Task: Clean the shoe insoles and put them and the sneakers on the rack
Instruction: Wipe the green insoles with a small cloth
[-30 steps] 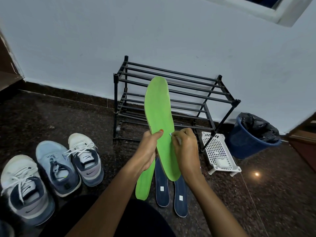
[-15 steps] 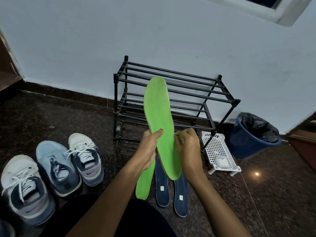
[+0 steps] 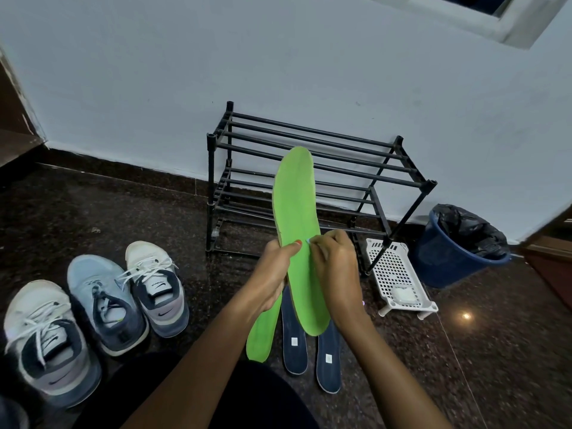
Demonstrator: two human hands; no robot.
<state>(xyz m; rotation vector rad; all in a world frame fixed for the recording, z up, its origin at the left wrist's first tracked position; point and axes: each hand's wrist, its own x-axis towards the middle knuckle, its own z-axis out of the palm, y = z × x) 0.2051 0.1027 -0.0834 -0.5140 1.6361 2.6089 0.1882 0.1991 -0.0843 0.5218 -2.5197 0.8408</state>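
Note:
My left hand [image 3: 272, 280] grips a green insole [image 3: 297, 209] by its left edge and holds it upright in front of the black two-tier rack [image 3: 312, 156]. My right hand [image 3: 337, 267] is closed on a small pale wipe pressed against the insole's right side. On the floor below lie a second green insole [image 3: 260, 339] and two dark blue insoles [image 3: 294, 345]. Three sneakers [image 3: 102, 301] in white, light blue and grey stand at the left.
A white perforated basket [image 3: 399, 274] holding a pale lump sits right of the rack. Beyond it stands a blue bin [image 3: 445, 258] with a black liner. The floor is dark polished stone, and a pale wall rises behind the rack.
The insole has tilted slightly and sits a little lower. My right hand has shifted a bit along its right edge. Everything on the floor is where it was.

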